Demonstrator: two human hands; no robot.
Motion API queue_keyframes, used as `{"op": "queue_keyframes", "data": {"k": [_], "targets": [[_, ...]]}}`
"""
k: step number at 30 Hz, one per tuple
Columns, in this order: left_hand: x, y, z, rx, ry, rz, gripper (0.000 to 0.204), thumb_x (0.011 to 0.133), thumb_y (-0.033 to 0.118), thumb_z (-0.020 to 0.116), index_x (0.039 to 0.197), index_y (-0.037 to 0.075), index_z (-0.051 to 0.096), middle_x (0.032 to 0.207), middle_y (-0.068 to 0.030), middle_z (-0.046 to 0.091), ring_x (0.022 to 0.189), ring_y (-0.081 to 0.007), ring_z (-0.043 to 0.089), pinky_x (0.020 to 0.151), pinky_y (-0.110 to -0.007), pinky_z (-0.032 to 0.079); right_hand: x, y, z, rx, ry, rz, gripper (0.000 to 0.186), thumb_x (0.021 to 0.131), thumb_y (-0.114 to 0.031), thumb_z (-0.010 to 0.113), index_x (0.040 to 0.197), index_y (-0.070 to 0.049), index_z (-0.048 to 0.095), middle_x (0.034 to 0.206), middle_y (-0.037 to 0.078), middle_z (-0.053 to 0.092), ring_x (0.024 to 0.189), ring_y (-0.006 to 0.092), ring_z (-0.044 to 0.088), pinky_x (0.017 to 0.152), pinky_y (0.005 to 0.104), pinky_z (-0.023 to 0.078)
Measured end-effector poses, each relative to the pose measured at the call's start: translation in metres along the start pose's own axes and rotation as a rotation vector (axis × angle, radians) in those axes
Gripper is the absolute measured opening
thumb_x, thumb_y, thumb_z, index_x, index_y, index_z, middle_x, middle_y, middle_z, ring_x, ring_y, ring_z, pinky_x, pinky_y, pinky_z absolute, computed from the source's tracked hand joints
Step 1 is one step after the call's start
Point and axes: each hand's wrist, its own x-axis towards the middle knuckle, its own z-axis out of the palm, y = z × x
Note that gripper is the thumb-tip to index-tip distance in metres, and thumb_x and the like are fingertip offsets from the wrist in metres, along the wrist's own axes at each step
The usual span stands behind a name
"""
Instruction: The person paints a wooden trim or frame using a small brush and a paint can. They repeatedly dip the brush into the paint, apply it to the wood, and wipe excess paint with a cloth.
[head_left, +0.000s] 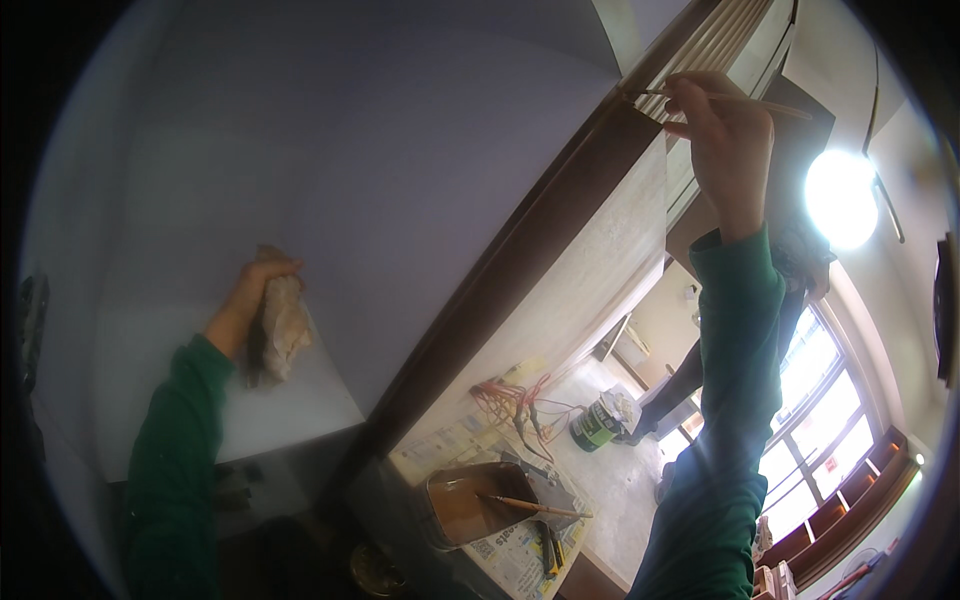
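My right hand is raised at the upper right, its fingers closed round a thin paintbrush. The brush's tip meets or nearly meets the dark brown wooden trim, close to a corner beside pale ridged strips. At the left, my left hand grips a crumpled, pale beige rag in front of a greyish-white panel. Below, a tray holds brown liquid, and a second paintbrush rests across its edge.
Newspaper lies under the tray, with a utility knife on it. Red wires tangle near a green can. Behind my right arm another person is partly visible. A bright lamp and a window are at the right.
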Motion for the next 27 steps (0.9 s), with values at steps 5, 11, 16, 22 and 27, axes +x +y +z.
{"op": "queue_keyframes", "data": {"k": [5,11,16,22,27], "targets": [[-0.0022,0.0030,0.0001,0.014,-0.022,-0.009,0.041,0.077,0.045,0.071,0.085,0.005,0.066,0.086,-0.0108,0.061,0.080,-0.0236,0.057,0.075,-0.033,0.045,0.0005,0.0025,-0.0003,-0.117,-0.002,-0.064,0.029,0.090,-0.026,0.062,0.100,-0.002,0.075,0.078,0.011,0.073,0.072,0.0186,0.070,0.069,0.0333,0.054],[0.0013,-0.0013,-0.0008,0.005,-0.009,0.003,0.041,0.077,0.047,0.070,0.082,0.006,0.066,0.081,-0.0073,0.058,0.074,-0.0206,0.055,0.066,-0.033,0.045,-0.0015,-0.0036,0.0021,-0.126,0.000,-0.040,0.030,0.089,-0.027,0.062,0.099,-0.002,0.075,0.079,0.012,0.073,0.074,0.0196,0.070,0.071,0.0339,0.054],[0.0027,-0.0017,-0.0016,0.008,-0.019,0.020,0.040,0.077,0.046,0.071,0.082,0.006,0.066,0.080,-0.0074,0.058,0.074,-0.0206,0.055,0.066,-0.033,0.045,-0.0002,0.0009,-0.0009,-0.100,-0.002,-0.050,0.030,0.089,-0.027,0.062,0.099,-0.002,0.075,0.081,0.012,0.074,0.075,0.0199,0.071,0.073,0.0340,0.054],[0.0006,-0.0009,0.0015,0.008,0.002,0.026,0.041,0.077,0.046,0.070,0.081,0.006,0.066,0.079,-0.0075,0.058,0.073,-0.0203,0.055,0.066,-0.033,0.045,-0.0024,-0.0045,0.0030,-0.161,-0.005,-0.071,0.029,0.089,-0.026,0.062,0.100,-0.004,0.076,0.081,0.012,0.074,0.075,0.0198,0.071,0.073,0.0342,0.055],[0.0041,-0.0036,-0.0034,0.031,-0.013,0.029,0.041,0.077,0.046,0.071,0.081,0.006,0.066,0.079,-0.0077,0.058,0.072,-0.0203,0.056,0.064,-0.033,0.045,-0.0003,-0.0036,0.0013,-0.104,0.002,-0.025,0.028,0.089,-0.026,0.062,0.099,-0.004,0.076,0.079,0.011,0.073,0.074,0.0192,0.070,0.072,0.0341,0.055]]}}
